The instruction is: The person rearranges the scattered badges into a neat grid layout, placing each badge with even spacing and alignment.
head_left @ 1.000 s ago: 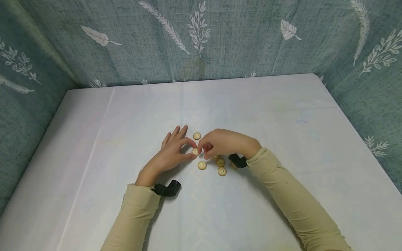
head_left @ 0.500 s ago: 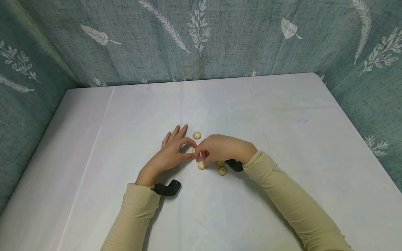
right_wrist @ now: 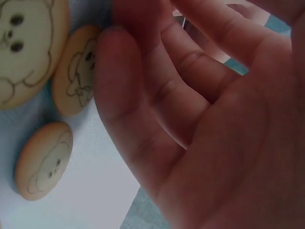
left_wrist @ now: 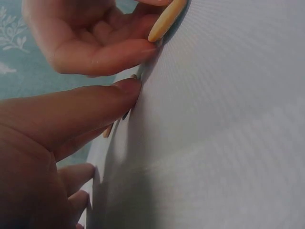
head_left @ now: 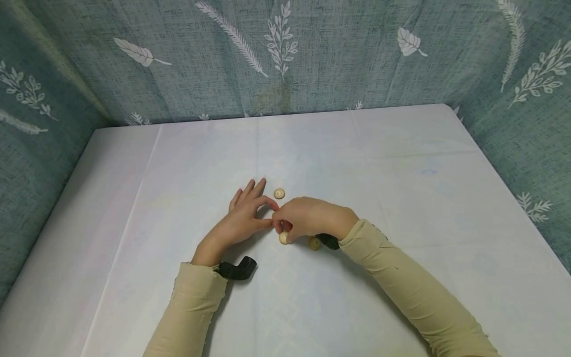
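Observation:
My left hand rests at the table's middle, thumb and index finger bent toward each other, other fingers spread. Between those two tips was a pale wooden disc, now hidden behind the right hand in the head view; a sliver of a disc shows past the thumb in the left wrist view. My right hand pinches the edge of another round wooden disc, nearer the front. In the left wrist view this disc shows edge-on, close along the tabletop, fingertips at its rim.
One wooden disc lies beyond the hands, another beside the right wrist. Animal drawings mark several discs in the right wrist view. A white cloth covers the table; a green leaf-patterned curtain stands behind.
My right hand has moved left and toward the front, from beside the left fingertips to the front disc, which has shifted slightly leftward and nearer. The left hand has stayed put.

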{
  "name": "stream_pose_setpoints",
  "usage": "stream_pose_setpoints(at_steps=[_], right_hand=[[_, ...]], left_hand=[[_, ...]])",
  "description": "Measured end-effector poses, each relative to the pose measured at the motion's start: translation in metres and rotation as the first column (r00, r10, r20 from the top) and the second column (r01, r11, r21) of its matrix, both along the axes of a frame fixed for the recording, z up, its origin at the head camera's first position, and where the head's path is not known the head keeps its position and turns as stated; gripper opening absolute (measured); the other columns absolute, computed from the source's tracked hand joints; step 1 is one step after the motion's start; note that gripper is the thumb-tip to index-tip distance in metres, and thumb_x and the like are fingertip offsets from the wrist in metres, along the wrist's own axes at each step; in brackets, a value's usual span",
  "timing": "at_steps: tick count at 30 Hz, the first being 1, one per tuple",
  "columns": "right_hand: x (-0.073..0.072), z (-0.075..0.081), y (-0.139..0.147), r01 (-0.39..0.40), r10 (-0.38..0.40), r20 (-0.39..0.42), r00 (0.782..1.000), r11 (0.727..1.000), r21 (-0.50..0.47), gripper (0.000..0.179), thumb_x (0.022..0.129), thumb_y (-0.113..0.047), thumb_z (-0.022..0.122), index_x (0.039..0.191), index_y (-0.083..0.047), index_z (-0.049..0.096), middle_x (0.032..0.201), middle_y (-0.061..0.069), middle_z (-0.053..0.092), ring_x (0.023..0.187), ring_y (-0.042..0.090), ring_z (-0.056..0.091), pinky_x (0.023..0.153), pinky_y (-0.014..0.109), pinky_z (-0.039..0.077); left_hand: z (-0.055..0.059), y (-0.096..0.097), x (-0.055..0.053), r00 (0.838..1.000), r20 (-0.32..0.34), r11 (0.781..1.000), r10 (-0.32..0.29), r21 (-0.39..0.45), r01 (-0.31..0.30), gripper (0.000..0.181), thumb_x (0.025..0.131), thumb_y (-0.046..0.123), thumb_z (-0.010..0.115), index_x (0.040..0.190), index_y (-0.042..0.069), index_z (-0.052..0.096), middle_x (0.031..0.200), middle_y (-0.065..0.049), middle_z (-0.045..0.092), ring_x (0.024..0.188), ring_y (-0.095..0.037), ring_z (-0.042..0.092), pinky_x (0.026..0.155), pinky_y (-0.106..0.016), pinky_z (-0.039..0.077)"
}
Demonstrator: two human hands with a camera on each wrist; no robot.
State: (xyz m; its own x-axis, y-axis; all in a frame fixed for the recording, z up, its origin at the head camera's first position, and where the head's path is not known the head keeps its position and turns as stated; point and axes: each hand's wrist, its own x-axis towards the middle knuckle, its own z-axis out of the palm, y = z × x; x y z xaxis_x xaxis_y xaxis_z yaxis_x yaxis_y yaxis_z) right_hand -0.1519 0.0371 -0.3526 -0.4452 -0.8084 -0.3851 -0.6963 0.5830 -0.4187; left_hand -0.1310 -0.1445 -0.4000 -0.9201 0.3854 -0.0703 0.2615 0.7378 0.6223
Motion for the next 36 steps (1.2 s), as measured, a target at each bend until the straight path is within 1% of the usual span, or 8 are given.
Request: stream_pose_setpoints(at_steps=[6, 10, 15, 20, 27, 29, 36], right_hand=[[0.0011, -0.0009, 0.0003, 0.012, -0.012, 0.009, 1.000, 1.000, -0.016, 0.014, 0.077, -0.017, 0.069, 0.083, -0.020, 0.056, 0.072, -0.007, 0.052, 0.068, 0.008, 0.048, 0.066, 0.024, 0.040], [0.0008, -0.0013, 0.0003, 0.015, -0.014, 0.030, 0.999, 1.000, -0.025, 0.012, 0.078, -0.017, 0.067, 0.082, -0.020, 0.056, 0.070, -0.007, 0.052, 0.067, 0.008, 0.048, 0.065, 0.023, 0.039], [0.0005, -0.0013, 0.0010, 0.009, -0.007, 0.049, 0.999, 0.999, -0.035, 0.010, 0.080, -0.016, 0.064, 0.087, -0.021, 0.058, 0.072, -0.008, 0.054, 0.069, 0.007, 0.049, 0.066, 0.024, 0.040], [0.0006, -0.0002, 0.0027, -0.019, 0.022, 0.043, 0.999, 0.998, -0.061, 0.014, 0.080, -0.013, 0.062, 0.092, -0.020, 0.062, 0.075, -0.008, 0.055, 0.072, 0.007, 0.050, 0.069, 0.023, 0.040], [-0.0017, -0.0011, 0.0038, -0.045, 0.049, 0.043, 0.998, 0.995, -0.084, 0.013, 0.081, -0.015, 0.062, 0.092, -0.021, 0.063, 0.075, -0.009, 0.055, 0.071, 0.006, 0.050, 0.069, 0.022, 0.040], [-0.0026, -0.0009, 0.0042, -0.043, 0.048, 0.050, 0.998, 0.996, -0.083, 0.014, 0.081, -0.015, 0.062, 0.093, -0.022, 0.062, 0.075, -0.009, 0.055, 0.070, 0.006, 0.050, 0.068, 0.023, 0.040], [-0.0039, 0.0012, 0.0065, 0.000, 0.006, 0.094, 0.996, 0.998, -0.066, 0.017, 0.081, -0.014, 0.064, 0.095, -0.022, 0.061, 0.077, -0.008, 0.056, 0.070, 0.006, 0.050, 0.068, 0.023, 0.041]], left_hand=[[-0.0007, 0.0000, -0.0001, 1.000, -0.003, 1.000, -0.001, 0.001, 0.001, 0.020, 0.077, 0.030, 0.068, 0.095, 0.027, 0.060, 0.148, -0.006, 0.011, 0.135, -0.023, -0.005, 0.103, -0.045, -0.006], [-0.0003, 0.0000, 0.0003, 1.000, -0.007, 1.000, -0.002, 0.003, 0.002, 0.020, 0.077, 0.031, 0.068, 0.095, 0.028, 0.060, 0.148, -0.007, 0.011, 0.135, -0.024, -0.004, 0.103, -0.046, -0.006], [0.0001, -0.0003, 0.0006, 1.000, -0.006, 1.000, -0.003, 0.005, 0.003, 0.020, 0.077, 0.034, 0.068, 0.095, 0.028, 0.060, 0.148, -0.007, 0.011, 0.135, -0.025, -0.004, 0.103, -0.046, -0.006], [0.0005, -0.0001, 0.0010, 1.000, -0.004, 1.000, -0.005, 0.013, 0.005, 0.020, 0.077, 0.035, 0.068, 0.094, 0.028, 0.060, 0.148, -0.007, 0.011, 0.135, -0.025, -0.004, 0.103, -0.046, -0.006], [0.0006, -0.0004, 0.0011, 1.000, -0.001, 1.000, -0.007, 0.011, 0.007, 0.020, 0.078, 0.034, 0.067, 0.095, 0.028, 0.060, 0.148, -0.007, 0.010, 0.135, -0.025, -0.005, 0.103, -0.046, -0.006], [0.0007, -0.0006, 0.0011, 1.000, -0.003, 1.000, -0.006, 0.010, 0.006, 0.020, 0.078, 0.034, 0.067, 0.095, 0.028, 0.060, 0.148, -0.007, 0.010, 0.135, -0.025, -0.004, 0.103, -0.046, -0.006], [0.0012, 0.0001, 0.0009, 1.000, -0.001, 1.000, -0.004, 0.019, 0.004, 0.021, 0.077, 0.034, 0.068, 0.096, 0.027, 0.060, 0.148, -0.007, 0.010, 0.135, -0.025, -0.004, 0.103, -0.045, -0.007]])
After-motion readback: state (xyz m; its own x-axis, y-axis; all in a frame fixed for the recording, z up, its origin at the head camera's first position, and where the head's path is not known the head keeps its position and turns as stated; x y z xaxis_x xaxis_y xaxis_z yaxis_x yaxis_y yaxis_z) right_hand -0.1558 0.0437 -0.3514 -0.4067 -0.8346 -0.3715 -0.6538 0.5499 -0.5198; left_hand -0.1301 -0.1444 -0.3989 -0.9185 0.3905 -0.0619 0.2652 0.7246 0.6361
